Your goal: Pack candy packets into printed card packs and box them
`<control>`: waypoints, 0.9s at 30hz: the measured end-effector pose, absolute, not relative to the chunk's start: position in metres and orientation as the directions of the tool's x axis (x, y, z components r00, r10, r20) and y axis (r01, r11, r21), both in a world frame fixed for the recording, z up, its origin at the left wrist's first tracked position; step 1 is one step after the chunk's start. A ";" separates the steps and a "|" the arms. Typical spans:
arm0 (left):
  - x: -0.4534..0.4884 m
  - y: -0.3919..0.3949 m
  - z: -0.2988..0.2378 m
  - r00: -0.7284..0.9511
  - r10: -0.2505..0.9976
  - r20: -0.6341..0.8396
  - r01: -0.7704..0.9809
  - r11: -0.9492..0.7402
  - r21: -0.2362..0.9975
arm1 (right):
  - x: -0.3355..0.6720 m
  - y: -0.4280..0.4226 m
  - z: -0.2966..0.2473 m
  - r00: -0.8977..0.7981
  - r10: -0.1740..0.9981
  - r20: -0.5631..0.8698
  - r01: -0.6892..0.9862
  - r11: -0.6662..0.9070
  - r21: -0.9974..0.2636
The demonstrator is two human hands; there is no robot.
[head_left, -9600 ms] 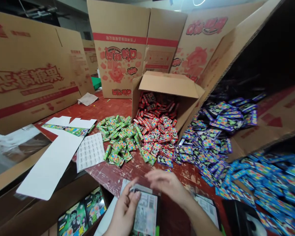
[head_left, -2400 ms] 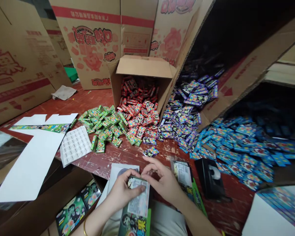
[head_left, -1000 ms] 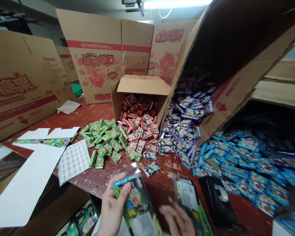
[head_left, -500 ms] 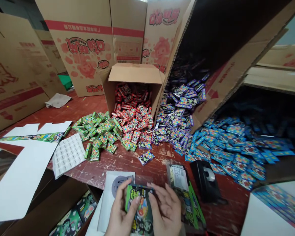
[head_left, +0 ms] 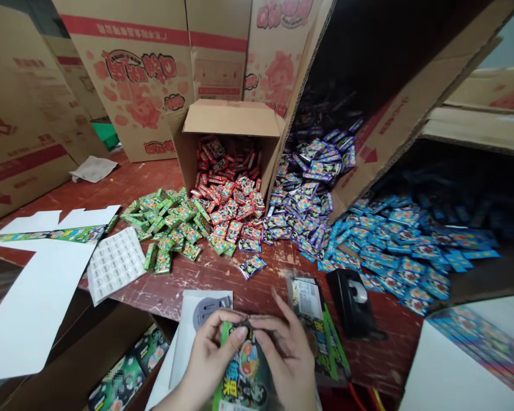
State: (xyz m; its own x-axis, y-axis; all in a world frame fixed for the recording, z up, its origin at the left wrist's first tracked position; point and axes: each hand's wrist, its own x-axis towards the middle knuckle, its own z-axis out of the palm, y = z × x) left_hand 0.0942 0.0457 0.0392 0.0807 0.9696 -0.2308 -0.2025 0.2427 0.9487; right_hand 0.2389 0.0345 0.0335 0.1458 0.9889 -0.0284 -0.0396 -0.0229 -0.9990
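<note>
"Since a second ago, your right hand (head_left: 285, 357) has come up to the candy pack (head_left: 248, 365)?"

"Yes: green candy packets (head_left: 175, 222) lie leftward; my left hand (head_left: 208, 357) grips the pack at the table's (head_left: 163, 297) near edge; right fingertips meet its top, pinching or not I can't tell; rightward, a black tape dispenser (head_left: 352, 308)."

two hands (head_left: 208, 359) (head_left: 289, 357), one held pack (head_left: 246, 365), four packet heaps (head_left: 171, 220) (head_left: 231, 200) (head_left: 308, 200) (head_left: 398, 245), one tape dispenser (head_left: 346, 302)

A dark green printed pack (head_left: 252, 377), bright green along its left side, is being gripped by the left fingers (head_left: 230, 346) and touched near its top by the right fingers (head_left: 269, 349), its colourful front being turned upward.
</note>
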 end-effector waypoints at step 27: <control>0.118 0.053 0.034 0.316 0.892 -0.323 -0.181 0.391 0.902 | 0.285 0.071 0.073 -0.003 0.972 -0.235 0.066 -0.235 -0.970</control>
State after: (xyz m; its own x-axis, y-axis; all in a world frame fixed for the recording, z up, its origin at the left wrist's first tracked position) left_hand 0.1181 0.0525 0.0340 0.3159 0.8921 -0.3231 -0.1813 0.3910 0.9024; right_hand 0.2854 0.0714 0.0729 -0.0029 0.9719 -0.2353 0.0660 -0.2346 -0.9698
